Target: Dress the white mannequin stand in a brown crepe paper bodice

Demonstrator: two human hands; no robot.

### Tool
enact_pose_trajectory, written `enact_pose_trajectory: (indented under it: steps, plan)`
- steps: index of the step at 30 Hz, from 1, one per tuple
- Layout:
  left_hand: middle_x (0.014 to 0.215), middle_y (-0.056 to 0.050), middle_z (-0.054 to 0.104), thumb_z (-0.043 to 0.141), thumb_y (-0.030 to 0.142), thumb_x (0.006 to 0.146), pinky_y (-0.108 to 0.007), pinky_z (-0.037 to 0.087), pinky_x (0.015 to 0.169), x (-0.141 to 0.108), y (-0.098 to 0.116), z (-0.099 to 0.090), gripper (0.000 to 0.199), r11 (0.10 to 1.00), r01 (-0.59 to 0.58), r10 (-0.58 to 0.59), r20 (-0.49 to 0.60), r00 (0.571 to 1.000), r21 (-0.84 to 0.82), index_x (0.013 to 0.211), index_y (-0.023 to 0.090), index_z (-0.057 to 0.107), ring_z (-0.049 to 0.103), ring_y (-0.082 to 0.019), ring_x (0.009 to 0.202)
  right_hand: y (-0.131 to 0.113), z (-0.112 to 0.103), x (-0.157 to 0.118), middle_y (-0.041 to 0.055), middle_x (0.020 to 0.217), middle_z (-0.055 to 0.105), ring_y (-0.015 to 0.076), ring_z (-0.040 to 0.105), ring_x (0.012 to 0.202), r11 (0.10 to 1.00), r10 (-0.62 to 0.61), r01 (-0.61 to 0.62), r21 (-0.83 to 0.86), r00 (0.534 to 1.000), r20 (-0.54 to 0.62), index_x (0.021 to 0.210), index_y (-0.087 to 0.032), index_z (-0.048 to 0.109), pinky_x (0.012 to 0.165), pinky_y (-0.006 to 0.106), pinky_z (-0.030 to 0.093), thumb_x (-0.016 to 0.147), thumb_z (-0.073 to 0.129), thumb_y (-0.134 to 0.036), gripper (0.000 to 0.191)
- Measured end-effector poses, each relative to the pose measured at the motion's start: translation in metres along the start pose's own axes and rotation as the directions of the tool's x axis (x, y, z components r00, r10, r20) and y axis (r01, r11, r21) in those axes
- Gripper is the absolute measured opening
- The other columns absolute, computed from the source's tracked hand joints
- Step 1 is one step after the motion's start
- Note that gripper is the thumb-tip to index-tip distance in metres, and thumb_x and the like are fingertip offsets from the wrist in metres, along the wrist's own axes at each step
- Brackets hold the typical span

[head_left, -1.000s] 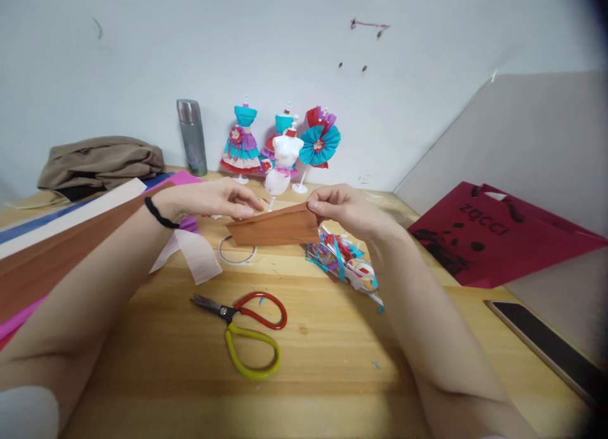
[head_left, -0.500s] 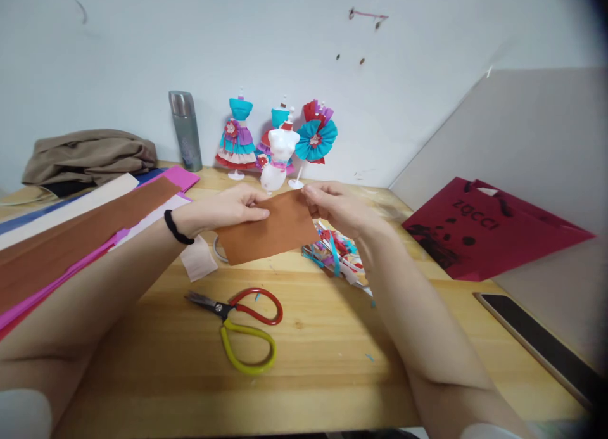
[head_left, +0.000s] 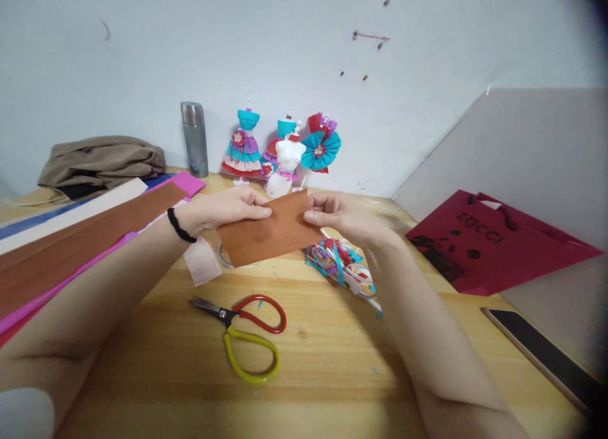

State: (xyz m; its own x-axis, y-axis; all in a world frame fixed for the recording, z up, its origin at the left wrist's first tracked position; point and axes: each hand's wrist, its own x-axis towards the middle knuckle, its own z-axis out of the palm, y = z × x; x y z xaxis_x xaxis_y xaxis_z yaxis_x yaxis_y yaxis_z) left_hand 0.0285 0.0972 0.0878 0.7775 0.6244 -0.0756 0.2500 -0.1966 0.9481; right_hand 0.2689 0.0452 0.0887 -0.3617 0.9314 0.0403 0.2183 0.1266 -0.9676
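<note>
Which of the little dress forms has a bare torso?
The white dress form, frontmost in the group; the other three dress forms have theirs covered in coloured material.

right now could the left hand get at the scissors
Probably yes: the scissors lie uncovered on the table, though the left hand holds the brown sheet and may need to let go.

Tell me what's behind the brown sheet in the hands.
Part of a pale ring peeks past the left edge of the brown sheet; a bare white mannequin rises above it. Ring's remainder and mannequin's stand are covered.
</note>
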Motion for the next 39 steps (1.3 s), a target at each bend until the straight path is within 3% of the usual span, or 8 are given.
enact_pose_trajectory:
  steps: [3,10,13,18,22,26,32,39]
  plan:
    - [0.072,-0.004,0.072,0.070,0.036,0.081,-0.021,0.043,0.056,0.000,0.001,0.003,0.023,1.000,0.004,-0.004,0.049,0.999,-0.002,0.082,0.013,0.074,0.061,-0.012,0.058,-0.001,0.009,0.000,0.0003,0.081,0.072,0.0148,0.064,0.072,0.997,-0.055,0.058,0.041,0.995,-0.085,0.085,-0.020,0.068,0.065,0.025,0.048,0.061,0.085,-0.043,0.038]
    - [0.082,-0.004,0.076,0.077,0.031,0.073,-0.021,0.049,0.065,-0.004,0.003,-0.010,0.022,0.998,0.015,-0.021,0.110,0.994,0.053,0.091,0.017,0.077,0.067,-0.014,0.067,0.004,0.013,0.005,0.0008,0.071,0.071,0.0148,0.063,0.063,0.993,-0.087,0.101,0.052,0.969,-0.231,0.074,-0.019,0.070,0.064,0.028,0.050,0.058,0.083,-0.041,0.030]
    - [0.082,-0.005,0.076,0.081,0.028,0.069,-0.021,0.047,0.060,-0.004,-0.006,-0.028,0.024,0.997,0.050,-0.055,0.087,0.995,0.059,0.089,0.016,0.078,0.064,-0.013,0.064,0.006,0.011,0.008,0.0007,0.069,0.071,0.0143,0.062,0.063,0.991,-0.052,0.087,0.102,0.951,-0.303,0.074,-0.019,0.071,0.064,0.028,0.049,0.055,0.084,-0.037,0.029]
    - [0.063,0.000,0.067,0.084,0.023,0.064,-0.017,0.043,0.052,-0.004,-0.016,-0.047,0.016,0.998,0.016,-0.022,-0.103,0.994,-0.054,0.068,0.014,0.072,0.055,-0.007,0.051,0.006,0.010,0.011,-0.0004,0.068,0.069,0.0139,0.060,0.060,0.987,-0.011,0.063,0.146,0.942,-0.336,0.072,-0.020,0.068,0.060,0.027,0.049,0.052,0.084,-0.035,0.030]
    - [0.073,-0.003,0.073,0.085,0.022,0.065,-0.019,0.050,0.058,-0.006,-0.013,-0.047,0.021,0.971,-0.018,-0.023,-0.169,0.985,-0.240,0.077,0.012,0.071,0.063,-0.010,0.060,0.008,0.010,0.011,-0.0019,0.063,0.064,0.0116,0.055,0.055,0.993,-0.018,0.049,0.104,0.958,-0.286,0.069,-0.020,0.062,0.054,0.025,0.045,0.054,0.083,-0.038,0.031]
    - [0.073,-0.003,0.072,0.087,0.021,0.063,-0.017,0.052,0.059,-0.006,-0.013,-0.047,0.025,0.942,-0.090,0.007,-0.248,0.969,-0.323,0.077,0.011,0.069,0.065,-0.010,0.062,0.009,0.010,0.011,-0.0027,0.062,0.062,0.0115,0.055,0.054,0.987,-0.017,0.069,0.142,0.940,-0.340,0.070,-0.021,0.059,0.053,0.025,0.045,0.053,0.083,-0.041,0.035]
    - [0.067,-0.004,0.072,0.089,0.023,0.061,-0.018,0.048,0.048,0.001,-0.020,-0.040,0.033,0.916,-0.073,-0.021,-0.229,0.973,-0.394,0.087,0.011,0.074,0.059,-0.009,0.051,0.009,0.011,0.013,-0.0019,0.064,0.065,0.0129,0.058,0.057,0.965,0.021,0.082,0.249,0.924,-0.383,0.069,-0.021,0.061,0.058,0.027,0.048,0.052,0.085,-0.039,0.034]
    - [0.086,-0.007,0.077,0.089,0.023,0.061,-0.023,0.057,0.072,0.006,-0.021,-0.027,0.036,0.885,-0.135,-0.010,-0.309,0.951,-0.445,0.092,0.011,0.075,0.068,-0.013,0.072,0.018,0.010,0.018,-0.0023,0.062,0.066,0.0100,0.057,0.054,0.941,0.070,0.071,0.331,0.915,-0.397,0.068,-0.019,0.065,0.053,0.022,0.044,0.048,0.089,-0.038,0.037]
